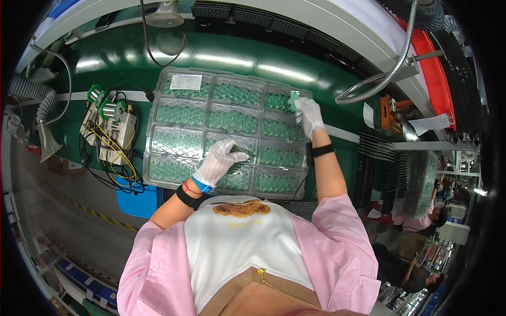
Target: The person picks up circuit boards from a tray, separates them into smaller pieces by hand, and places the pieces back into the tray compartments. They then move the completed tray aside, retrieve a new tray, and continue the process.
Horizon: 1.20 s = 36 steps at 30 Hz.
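A large clear plastic tray (pixel 206 113) with several compartments lies on the bench, filled with small green circuit boards (pixel 282 128). At its far right corner my right hand (pixel 310 116), in a white glove, pinches a green circuit board (pixel 294 99) above the top right compartment. My left hand (pixel 219 160), also gloved, rests over the middle of the tray's nearer half. Its thumb and fingers are apart, with boards visible below the gap; nothing shows in its grip. A white label (pixel 186 82) sits on the tray's far left compartment.
Left of the tray stand soldering units (pixel 118 129) with wire spools and tangled cables. A blue bin (pixel 138 199) is below the bench edge. Flexible hoses (pixel 387 79) hang at both sides. Black racks (pixel 377 147) stand at right, with other people farther off.
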### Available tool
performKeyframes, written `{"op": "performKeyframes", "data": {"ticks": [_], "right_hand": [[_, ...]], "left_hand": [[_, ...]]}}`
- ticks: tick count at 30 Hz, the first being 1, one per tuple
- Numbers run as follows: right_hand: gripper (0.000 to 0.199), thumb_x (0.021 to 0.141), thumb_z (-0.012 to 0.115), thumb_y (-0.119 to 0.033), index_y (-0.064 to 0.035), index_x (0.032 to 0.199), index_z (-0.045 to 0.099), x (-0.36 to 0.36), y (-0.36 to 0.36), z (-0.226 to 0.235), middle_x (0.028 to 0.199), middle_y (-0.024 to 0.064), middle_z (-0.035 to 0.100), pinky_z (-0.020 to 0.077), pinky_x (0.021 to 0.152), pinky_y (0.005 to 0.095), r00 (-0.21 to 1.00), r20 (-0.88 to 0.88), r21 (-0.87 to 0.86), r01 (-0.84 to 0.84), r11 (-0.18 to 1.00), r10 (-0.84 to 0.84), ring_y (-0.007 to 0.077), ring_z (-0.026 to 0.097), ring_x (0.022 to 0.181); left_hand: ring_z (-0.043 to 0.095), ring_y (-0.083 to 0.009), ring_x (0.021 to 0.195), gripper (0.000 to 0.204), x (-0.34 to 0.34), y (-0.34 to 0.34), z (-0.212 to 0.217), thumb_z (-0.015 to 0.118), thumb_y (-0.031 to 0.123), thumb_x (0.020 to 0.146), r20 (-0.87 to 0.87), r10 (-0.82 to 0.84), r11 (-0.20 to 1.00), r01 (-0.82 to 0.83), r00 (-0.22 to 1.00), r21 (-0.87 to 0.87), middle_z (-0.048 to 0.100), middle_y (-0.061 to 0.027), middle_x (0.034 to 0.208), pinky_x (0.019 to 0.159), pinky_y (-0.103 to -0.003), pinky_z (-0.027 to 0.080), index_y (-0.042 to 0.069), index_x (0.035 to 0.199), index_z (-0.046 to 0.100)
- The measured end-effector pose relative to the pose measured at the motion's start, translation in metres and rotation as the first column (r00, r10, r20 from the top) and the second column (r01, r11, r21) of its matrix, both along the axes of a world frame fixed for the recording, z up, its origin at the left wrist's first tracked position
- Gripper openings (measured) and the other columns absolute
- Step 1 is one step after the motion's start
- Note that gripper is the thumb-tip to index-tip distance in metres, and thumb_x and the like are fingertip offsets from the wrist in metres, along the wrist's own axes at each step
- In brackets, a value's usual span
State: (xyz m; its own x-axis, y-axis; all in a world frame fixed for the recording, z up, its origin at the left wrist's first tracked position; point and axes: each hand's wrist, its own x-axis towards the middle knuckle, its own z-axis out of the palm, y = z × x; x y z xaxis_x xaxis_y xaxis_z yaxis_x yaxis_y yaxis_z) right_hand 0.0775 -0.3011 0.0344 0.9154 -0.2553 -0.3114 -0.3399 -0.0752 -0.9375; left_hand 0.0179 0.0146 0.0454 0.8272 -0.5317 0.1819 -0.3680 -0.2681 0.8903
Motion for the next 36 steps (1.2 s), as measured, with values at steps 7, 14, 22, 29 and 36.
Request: {"op": "performKeyframes", "data": {"ticks": [7,14,22,29,36], "right_hand": [[0.028,0.075,0.071,-0.026,-0.0014,0.087,0.066,0.026,-0.055,-0.083,0.088,0.0210,0.065,0.0515,0.072,0.0385,0.966,0.002,-0.850,0.138,0.508,-0.260,0.0305,0.064,0.089],[0.032,0.073,0.072,-0.030,-0.0023,0.088,0.067,0.013,-0.027,-0.035,0.091,0.0191,0.066,0.0504,0.077,0.0379,0.985,0.013,-0.895,0.088,0.437,-0.172,0.0333,0.063,0.090],[0.019,0.084,0.056,-0.018,-0.0002,0.077,0.061,-0.060,0.084,0.050,0.074,0.0102,0.059,0.0461,0.054,0.0296,0.655,0.007,-0.545,-0.631,0.552,0.756,0.0176,0.057,0.059],[0.021,0.091,0.053,-0.019,0.0010,0.092,0.061,-0.025,0.007,0.032,0.071,0.0013,0.054,0.0359,0.039,0.0220,0.994,-0.055,0.182,-0.080,0.980,0.092,0.0072,0.048,0.052],[0.024,0.082,0.065,-0.020,-0.0016,0.097,0.062,0.011,-0.079,-0.094,0.075,0.0106,0.060,0.0466,0.047,0.0327,0.954,0.050,-0.738,0.234,0.633,-0.294,0.0198,0.059,0.058]], "left_hand": [[0.058,-0.0212,0.093,0.035,0.004,-0.010,-0.006,0.070,0.005,0.074,-0.199,0.061,0.976,-0.101,0.978,-0.195,0.063,-0.0084,0.097,0.081,-0.033,0.045,0.003,0.107,0.059],[0.058,-0.0236,0.085,0.033,0.007,-0.012,-0.065,0.062,0.003,0.081,0.067,-0.051,0.982,0.038,0.996,0.187,0.060,-0.0119,0.085,0.080,-0.033,0.046,-0.002,0.113,0.054],[0.052,-0.0296,0.065,0.015,0.009,-0.033,-0.029,0.055,0.008,0.087,-0.006,0.091,0.996,-0.091,0.996,-0.010,0.049,-0.0168,0.071,0.063,-0.037,0.042,-0.005,0.088,0.047],[0.058,-0.0154,0.083,0.017,0.010,-0.020,-0.015,0.054,0.010,0.091,-0.521,-0.082,0.941,-0.106,0.850,-0.321,0.060,-0.0080,0.087,0.076,-0.030,0.049,-0.005,0.095,0.046],[0.056,-0.0153,0.091,0.029,0.011,-0.015,-0.003,0.059,0.008,0.087,-0.596,0.148,0.877,-0.383,0.789,-0.289,0.060,-0.0087,0.100,0.085,-0.029,0.046,-0.005,0.110,0.047]]}}
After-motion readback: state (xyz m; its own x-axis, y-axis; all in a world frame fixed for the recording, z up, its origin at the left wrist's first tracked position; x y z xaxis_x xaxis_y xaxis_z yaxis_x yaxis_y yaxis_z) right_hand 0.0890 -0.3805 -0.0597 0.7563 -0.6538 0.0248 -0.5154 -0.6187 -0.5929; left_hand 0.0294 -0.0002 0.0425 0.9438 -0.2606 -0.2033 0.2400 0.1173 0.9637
